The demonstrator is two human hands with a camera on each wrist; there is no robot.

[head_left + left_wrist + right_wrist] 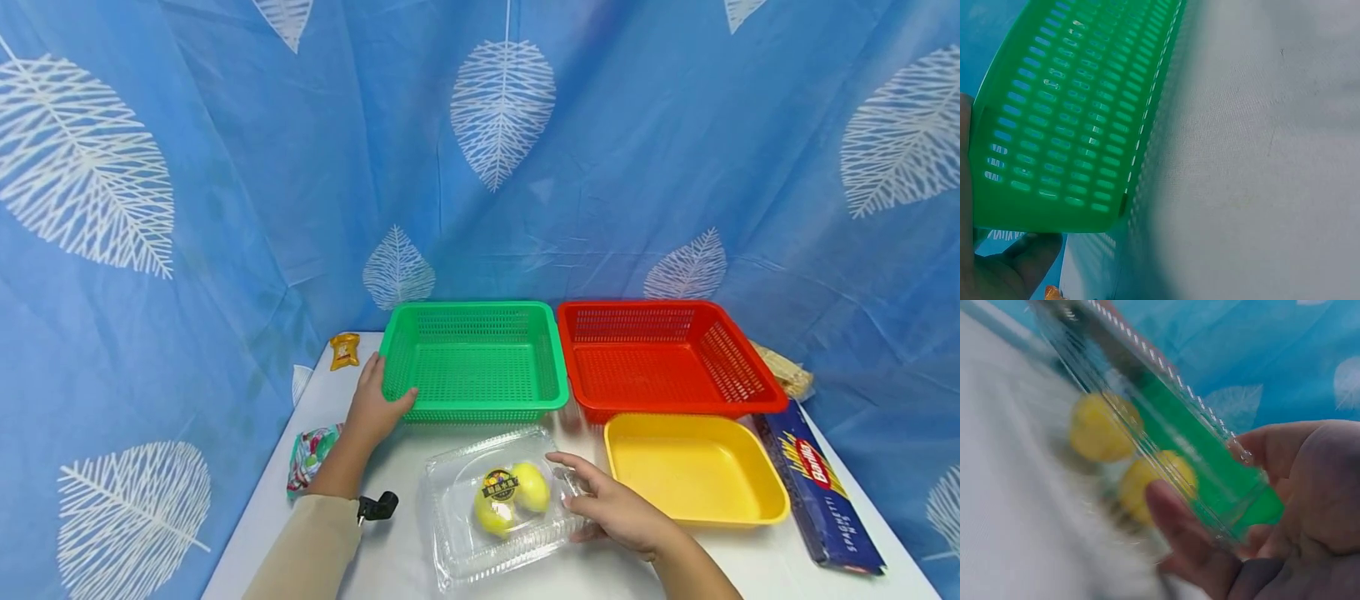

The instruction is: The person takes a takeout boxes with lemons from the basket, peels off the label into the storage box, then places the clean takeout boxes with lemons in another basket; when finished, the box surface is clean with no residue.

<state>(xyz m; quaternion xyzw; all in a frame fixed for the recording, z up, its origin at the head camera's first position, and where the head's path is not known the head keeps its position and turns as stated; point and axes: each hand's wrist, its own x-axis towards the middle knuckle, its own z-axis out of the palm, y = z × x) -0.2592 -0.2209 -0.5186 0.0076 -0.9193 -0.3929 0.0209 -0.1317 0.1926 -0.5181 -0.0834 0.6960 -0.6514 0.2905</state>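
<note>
My left hand [378,404] grips the left front corner of a green plastic basket [480,412]; its thumb lies at the front rim and the fingers along the left side. In the left wrist view, the basket's slotted wall [1063,131] rises beside the thumb [1029,256]. A clear plastic clamshell box [457,558] is held by its right end in my right hand [618,508]. Two yellow lemon-like fruits [531,487] show through its lid, which bears a dark round label [500,485]. In the right wrist view, my thumb [1179,519] lies across the box's side, fingers partly hidden behind it.
A red basket [757,411] stands right of the green one, with a yellow tub [697,523] in front. A blue spaghetti box [821,492] and a pale packet [783,371] lie at the right edge. At left are an orange-gold packet [345,350] and a colourful bag [309,454].
</note>
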